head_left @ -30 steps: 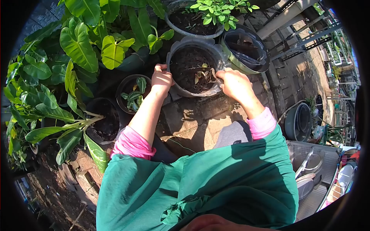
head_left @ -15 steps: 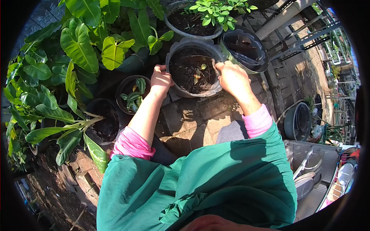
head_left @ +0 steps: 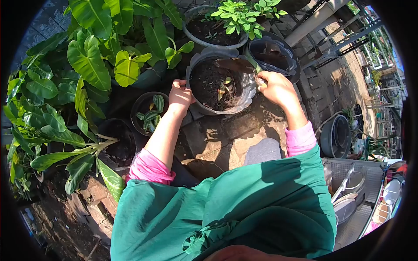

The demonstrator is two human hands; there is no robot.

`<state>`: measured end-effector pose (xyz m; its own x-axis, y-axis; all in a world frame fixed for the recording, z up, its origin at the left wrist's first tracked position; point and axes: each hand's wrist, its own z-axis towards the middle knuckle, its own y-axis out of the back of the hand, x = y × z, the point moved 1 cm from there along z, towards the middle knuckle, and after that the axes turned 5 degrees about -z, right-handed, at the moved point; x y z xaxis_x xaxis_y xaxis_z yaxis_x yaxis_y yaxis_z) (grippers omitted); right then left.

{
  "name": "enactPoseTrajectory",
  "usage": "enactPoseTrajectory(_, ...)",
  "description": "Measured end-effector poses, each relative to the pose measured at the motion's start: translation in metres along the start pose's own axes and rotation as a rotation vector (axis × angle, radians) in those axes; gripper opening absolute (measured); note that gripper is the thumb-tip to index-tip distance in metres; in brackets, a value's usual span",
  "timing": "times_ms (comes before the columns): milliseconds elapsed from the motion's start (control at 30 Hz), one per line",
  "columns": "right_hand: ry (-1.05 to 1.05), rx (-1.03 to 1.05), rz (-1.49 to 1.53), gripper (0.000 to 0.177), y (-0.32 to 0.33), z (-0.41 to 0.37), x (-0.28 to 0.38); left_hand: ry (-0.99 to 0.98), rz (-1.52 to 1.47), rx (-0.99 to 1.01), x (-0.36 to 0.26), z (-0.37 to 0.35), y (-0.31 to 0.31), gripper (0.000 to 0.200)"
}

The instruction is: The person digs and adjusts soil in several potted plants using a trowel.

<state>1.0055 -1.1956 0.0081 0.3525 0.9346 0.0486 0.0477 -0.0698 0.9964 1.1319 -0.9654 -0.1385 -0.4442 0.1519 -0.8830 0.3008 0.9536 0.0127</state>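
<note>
A round pot with a scalloped rim [head_left: 249, 87] holds dark soil with a small yellowish seedling [head_left: 223, 88] in its middle. The pot leans, its right wall lit by the sun. My left hand [head_left: 181, 96] grips the pot's left edge with the fingers curled. My right hand [head_left: 275, 88] is closed at the upper right edge, fingers pressed together around the rim; part of that grip is hidden. Left of my left forearm stands a small pot with striped leaves [head_left: 152, 114].
A large pot with a leafy green shrub [head_left: 239, 17] stands behind. Dark nested pots [head_left: 274, 54] are at the upper right. Big-leaved plants [head_left: 87, 61] crowd the left. A grey tub [head_left: 336, 137] and a metal rack with dishes [head_left: 370, 180] stand at the right. Brick paving [head_left: 213, 137] lies below.
The pot has tipped, showing more of its right inner wall. My right hand has moved right, and my left hand has shifted slightly.
</note>
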Motion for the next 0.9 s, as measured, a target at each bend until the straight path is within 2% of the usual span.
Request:
enactPoseTrajectory(67,-0.030,0.072,0.017,0.025,0.013,-0.001,0.005,-0.010,0.008,-0.006,0.000,-0.001,0.001,0.029)
enactPoseTrajectory(133,-0.114,0.152,0.018,0.035,0.017,0.001,0.008,-0.013,0.023,-0.003,0.000,0.001,0.000,0.029)
enactPoseTrajectory(200,-0.095,0.134,-0.032,0.033,0.000,0.005,0.006,-0.015,0.014,-0.003,0.000,0.001,0.000,0.029)
enactPoseTrajectory(267,0.019,-0.012,-0.107,0.032,-0.025,0.008,0.005,-0.014,0.009,-0.005,0.002,0.002,0.000,0.029)
enactPoseTrajectory(400,0.005,0.068,-0.270,0.031,-0.050,0.017,0.011,-0.030,0.021,-0.012,0.004,0.004,0.000,0.029)
enactPoseTrajectory(433,0.007,0.071,-0.268,0.031,-0.049,0.015,0.011,-0.026,0.029,-0.012,0.005,0.004,0.000,0.029)
enactPoseTrajectory(500,0.061,-0.126,-0.226,0.029,-0.037,0.004,0.014,-0.025,0.040,-0.012,0.005,0.004,0.001,0.029)
enactPoseTrajectory(600,0.101,-0.162,-0.181,0.027,-0.027,-0.005,0.024,-0.028,0.044,-0.003,0.007,0.006,0.001,0.029)
enactPoseTrajectory(667,0.115,-0.095,-0.134,0.028,-0.030,-0.007,0.029,-0.027,0.039,0.002,0.008,0.008,0.000,0.030)
enactPoseTrajectory(767,0.162,-0.197,-0.060,0.018,-0.049,-0.005,0.020,-0.037,0.072,-0.020,0.007,0.006,0.000,0.030)
enactPoseTrajectory(867,0.074,-0.183,-0.057,0.022,-0.060,0.003,0.018,-0.038,0.110,-0.013,0.004,0.003,0.001,0.030)
enactPoseTrajectory(900,-0.012,-0.072,-0.048,0.027,-0.063,0.008,0.020,-0.039,0.111,-0.017,0.003,0.003,0.000,0.031)
